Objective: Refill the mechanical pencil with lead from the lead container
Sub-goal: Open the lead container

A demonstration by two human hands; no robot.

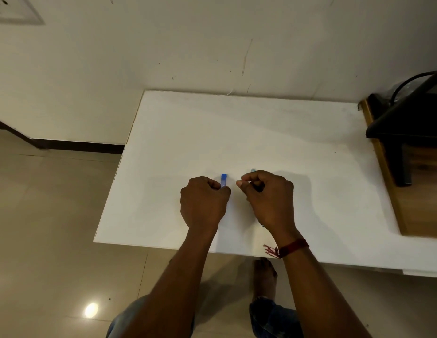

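My left hand point(204, 202) is closed around a small blue lead container point(223, 180), which stands upright with its top end sticking out above my fingers. My right hand point(267, 198) is closed in a fist just to the right, thumb and forefinger pinched together near the container. A pale blue tip of the mechanical pencil point(253, 170) peeks out above the right knuckles, and another bit shows below the palm near the wrist. The rest of the pencil is hidden inside the hand. Both hands hover over the middle of the white table point(237, 132).
A dark stand point(403, 132) with a black cable sits on a wooden surface point(417, 211) at the right edge. The wall runs along the table's far side. Tiled floor lies to the left, and a bare foot point(264, 274) shows under the table's front edge.
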